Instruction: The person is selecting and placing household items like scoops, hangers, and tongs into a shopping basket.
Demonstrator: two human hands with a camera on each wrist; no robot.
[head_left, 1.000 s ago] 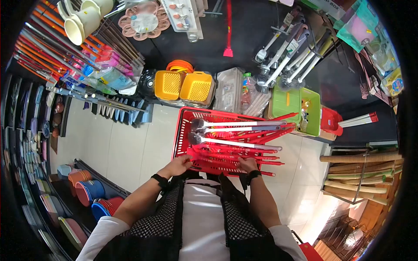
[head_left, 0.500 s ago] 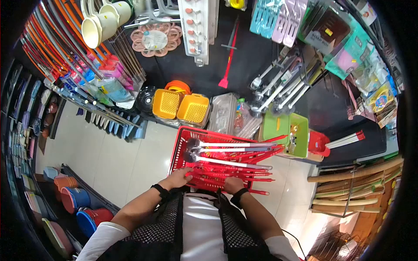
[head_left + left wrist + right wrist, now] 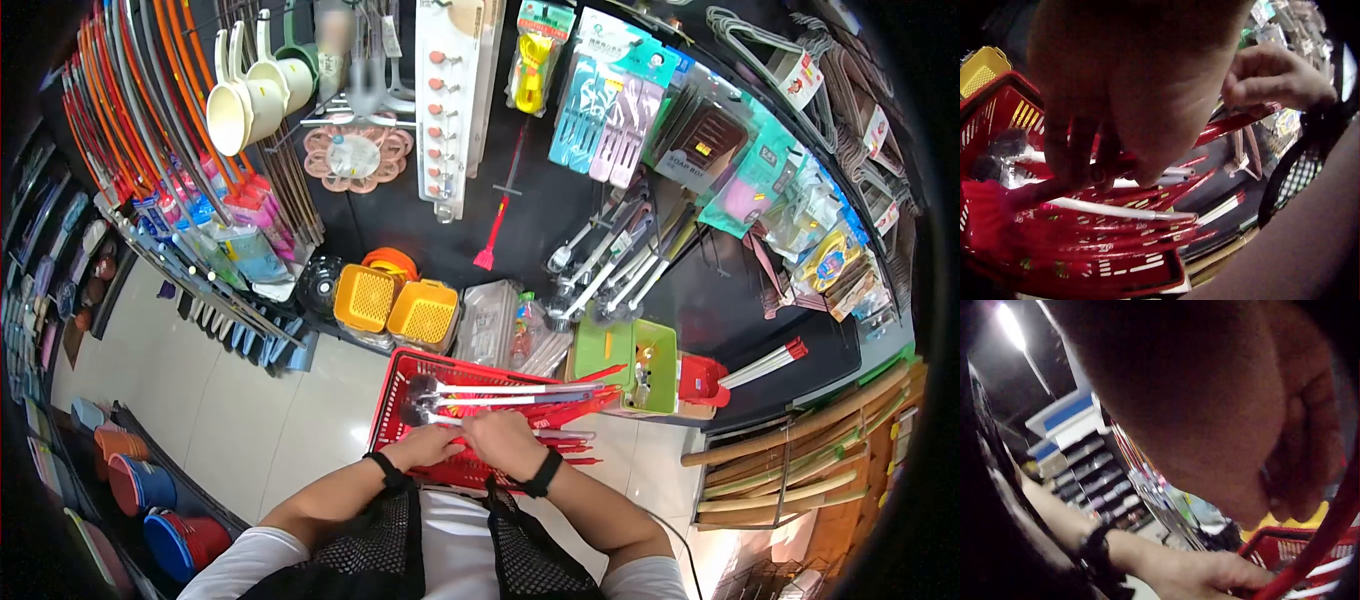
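A red shopping basket [image 3: 385, 405] is in front of me, holding several red sticks [image 3: 570, 461] and white-handled toilet brushes [image 3: 500, 388] with dark heads. Over its near side my left hand [image 3: 428, 447] has its fingers curled round a red long-handled stick [image 3: 1213, 131] with a flared, brush-like end [image 3: 985, 209]. My right hand [image 3: 505, 443] is beside the left in the head view. In the left wrist view the right hand [image 3: 1272, 78] pinches the same stick near its far end. The stick slants across above the basket's load.
Behind the basket stand yellow baskets [image 3: 365, 300], clear plastic boxes [image 3: 488, 325] and a green bin [image 3: 652, 365]. Toilet brushes [image 3: 600, 275] and a red stick [image 3: 490, 245] hang on the dark wall. Buckets [image 3: 185, 540] line the left; wooden poles [image 3: 790, 440] lie in a right-hand rack.
My right hand has moved from the basket's near right side leftward to beside my left hand. The head view has tilted up, so the basket sits lower and more wall shows.
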